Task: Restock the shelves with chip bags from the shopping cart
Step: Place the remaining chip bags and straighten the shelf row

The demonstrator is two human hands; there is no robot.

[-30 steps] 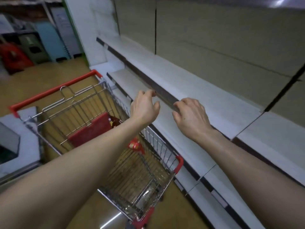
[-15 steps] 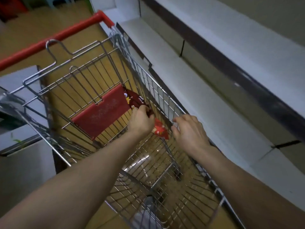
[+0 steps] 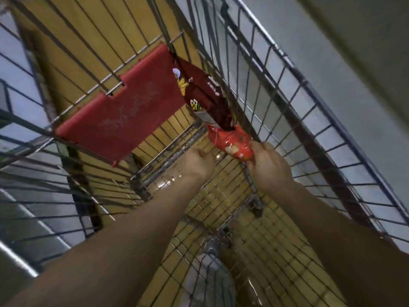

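Ok so both arms are down inside the shopping cart [image 3: 276, 69] now. Taking the red seat flap [image 3: 117, 114] as the marker, the dark maroon chip bag [image 3: 205, 94] leans right beside the flap's right edge, against the cart's side wall. The bright red chip bag [image 3: 232, 144] sits just past the maroon one's lower end, further from the flap and closer to the person.

The right hand [image 3: 270, 169] is clamped on the red bag's near end, fingers wrapped round it. That bag's long axis runs diagonally from the maroon bag's tip down to that hand, so the right one is clearly the closer hand. The left hand [image 3: 198, 163] is curled up below the flap's lower right corner, just beside the red bag. Honestly can't tell if it's got hold of anything.

Half a second ago the left hand was up on the maroon bag by the flap and the right one was loose over the wire wall, holding nothing. A second ago both were still at the shelf edge.
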